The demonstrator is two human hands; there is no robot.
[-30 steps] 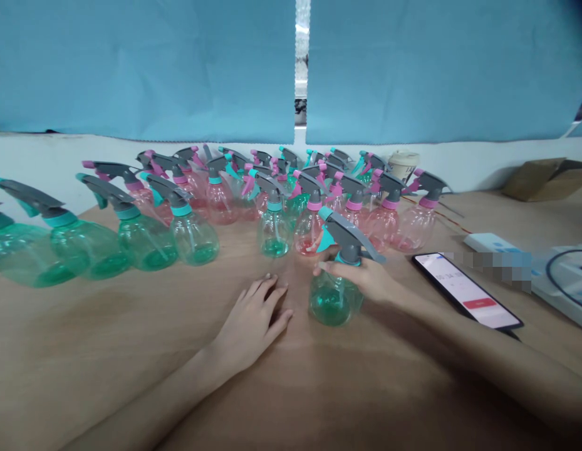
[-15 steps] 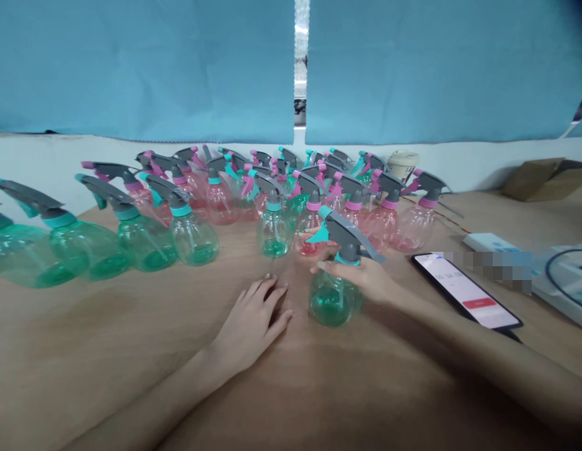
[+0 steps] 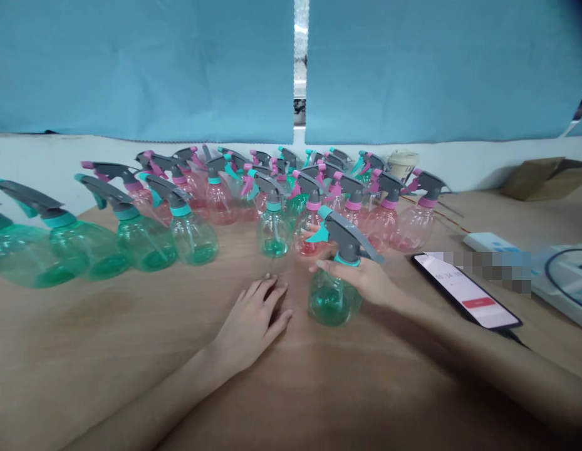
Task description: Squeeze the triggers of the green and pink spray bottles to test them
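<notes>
A green spray bottle with a grey and turquoise trigger head stands upright on the wooden table, a little green liquid in its bottom. Around its neck and shoulder is my right hand, thumb across the front and fingers reaching loosely behind, partly hidden by the bottle. My left hand rests palm down on the table, fingers apart, holding nothing, to the left of that bottle. Just behind stand another green spray bottle and a pink spray bottle with a pink trigger.
Several green spray bottles line the left side. More pink and green ones crowd the back by the white wall. On the right lie a phone, a white power strip and cables. A cardboard box and a paper cup stand farther back.
The fingers of my right hand have shifted slightly and look a little more spread behind the bottle. The bottle and my left hand have stayed in place.
</notes>
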